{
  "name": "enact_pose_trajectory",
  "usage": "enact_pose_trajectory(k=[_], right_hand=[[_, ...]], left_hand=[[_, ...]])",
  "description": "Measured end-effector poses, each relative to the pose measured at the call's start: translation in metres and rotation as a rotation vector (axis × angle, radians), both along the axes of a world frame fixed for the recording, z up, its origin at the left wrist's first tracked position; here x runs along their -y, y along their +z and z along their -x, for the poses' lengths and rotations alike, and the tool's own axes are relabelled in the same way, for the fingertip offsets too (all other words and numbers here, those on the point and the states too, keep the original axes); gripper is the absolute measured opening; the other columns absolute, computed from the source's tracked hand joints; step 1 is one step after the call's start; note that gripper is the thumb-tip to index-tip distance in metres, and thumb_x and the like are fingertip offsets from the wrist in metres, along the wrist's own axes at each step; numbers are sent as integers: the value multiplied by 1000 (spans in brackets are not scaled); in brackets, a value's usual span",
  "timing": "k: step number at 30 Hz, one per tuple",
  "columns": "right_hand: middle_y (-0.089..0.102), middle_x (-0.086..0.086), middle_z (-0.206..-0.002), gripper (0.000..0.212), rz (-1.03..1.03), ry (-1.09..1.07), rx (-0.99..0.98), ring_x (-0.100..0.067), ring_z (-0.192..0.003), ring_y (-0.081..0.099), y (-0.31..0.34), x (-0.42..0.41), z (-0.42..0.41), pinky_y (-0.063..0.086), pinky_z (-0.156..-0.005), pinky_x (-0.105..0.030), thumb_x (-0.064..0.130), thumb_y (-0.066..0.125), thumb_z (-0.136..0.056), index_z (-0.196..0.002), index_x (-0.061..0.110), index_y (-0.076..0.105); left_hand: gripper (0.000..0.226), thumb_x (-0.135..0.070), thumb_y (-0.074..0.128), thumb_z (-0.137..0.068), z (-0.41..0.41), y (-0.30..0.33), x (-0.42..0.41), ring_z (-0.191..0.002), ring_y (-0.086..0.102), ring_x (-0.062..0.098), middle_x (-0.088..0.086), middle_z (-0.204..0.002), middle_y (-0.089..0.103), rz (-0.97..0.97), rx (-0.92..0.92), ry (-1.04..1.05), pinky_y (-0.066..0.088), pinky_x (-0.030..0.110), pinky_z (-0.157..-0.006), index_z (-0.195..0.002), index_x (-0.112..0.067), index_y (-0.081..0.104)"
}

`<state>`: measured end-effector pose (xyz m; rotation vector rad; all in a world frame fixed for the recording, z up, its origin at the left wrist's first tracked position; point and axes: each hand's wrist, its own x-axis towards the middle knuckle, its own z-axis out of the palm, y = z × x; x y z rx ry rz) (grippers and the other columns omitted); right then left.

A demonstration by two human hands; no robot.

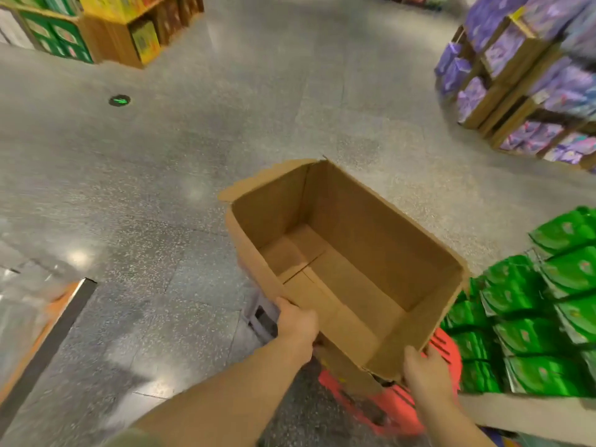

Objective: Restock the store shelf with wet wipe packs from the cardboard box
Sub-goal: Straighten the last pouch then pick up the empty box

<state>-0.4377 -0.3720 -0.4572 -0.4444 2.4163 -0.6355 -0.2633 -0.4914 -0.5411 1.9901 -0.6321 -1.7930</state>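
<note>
L hand [298,324] & R hand [425,371] each gripping near rim of cardboard box [348,253], green packs [529,301] on shelf at right

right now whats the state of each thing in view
cardboard box: open, empty, held up at its near end
left hand: grips the box's near left edge
right hand: holds the box's near right corner
green wet wipe packs: stacked on the shelf
red stool: under the box

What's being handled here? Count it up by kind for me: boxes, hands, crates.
Cardboard box, empty: 1
Hands gripping it: 2, left hand and right hand
Red crate beneath: 1
Total: 4
</note>
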Motion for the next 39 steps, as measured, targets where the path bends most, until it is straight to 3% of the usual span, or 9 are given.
enact_pose_trajectory(k=[3, 6, 11, 14, 17, 24, 30, 35, 39], right_hand=[[70, -28, -107, 43, -31, 113, 46, -43, -100, 65, 4, 65, -46, 46, -77, -40, 35, 54, -86, -105, 1, 70], [70, -29, -111, 26, -105, 255, 190, -37, -96, 64, -7, 130, -88, 52, -81, -43, 18, 55, -95, -102, -1, 71], [70, -17, -93, 19, -55, 266, 387, -36, -85, 70, -16, 238, -165, 63, -58, -49, 19, 61, -85, -102, 12, 65], [74, -18, -85, 24, -84, 347, 397, -36, -80, 73, 2, 300, -228, 64, -65, -52, 19, 56, -89, -101, 5, 71], [72, -19, -88, 16, -58, 446, 420, -32, -75, 71, 3, 364, -286, 58, -49, -36, 10, 54, -96, -98, 3, 68], [73, -14, -84, 22, -197, 601, 372, -35, -76, 73, -104, 521, -399, 64, -66, -52, 28, 63, -86, -93, 9, 72], [72, -19, -78, 35, -321, 669, 409, -28, -64, 69, -43, 603, -504, 46, -36, -21, 18, 49, -103, -84, -3, 69], [75, -14, -84, 42, -355, 730, 293, -34, -81, 72, -143, 656, -581, 61, -78, -44, 37, 47, -95, -90, 5, 74], [67, -13, -87, 35, -358, 800, 167, -31, -79, 61, -224, 692, -652, 46, -68, -32, 31, 49, -101, -96, 2, 68]], left_hand=[[66, -22, 51, -77, -64, 64, 38, -74, 67, 30, 6, -92, 65, 87, 51, 65, 61, 48, -58, -136, -40, 26], [74, -33, 57, -76, -123, 80, 79, -75, 65, 27, 4, -94, 64, 140, 108, 129, 61, 45, -61, -141, -32, 23], [81, -51, 58, -85, -214, 93, 154, -80, 64, 20, 1, -113, 58, 212, 140, 208, 61, 39, -68, -148, -30, 10], [88, -60, 61, -76, -268, 92, 194, -94, 65, 24, 3, -125, 54, 251, 167, 238, 61, 40, -70, -144, -32, 13], [111, -63, 62, -67, -316, 73, 237, -117, 56, 29, 8, -149, 33, 171, 200, 258, 56, 40, -85, -150, -30, -2], [75, -37, 68, -76, -394, 58, 336, -105, 59, 30, 8, -110, 55, -38, 177, 392, 56, 44, -91, -131, -10, 23], [79, -27, 60, -61, -486, 12, 433, -101, 64, 33, 13, -109, 63, -87, 198, 480, 58, 38, -81, -133, -4, 35], [36, -29, 55, -79, -559, -28, 473, -80, 64, 20, 5, -94, 67, -82, 160, 536, 49, 28, -58, -114, -18, 52], [47, -51, 56, -69, -618, -148, 503, -67, 60, 23, 3, -82, 65, -97, 153, 656, 48, 30, -54, -109, -26, 58]])
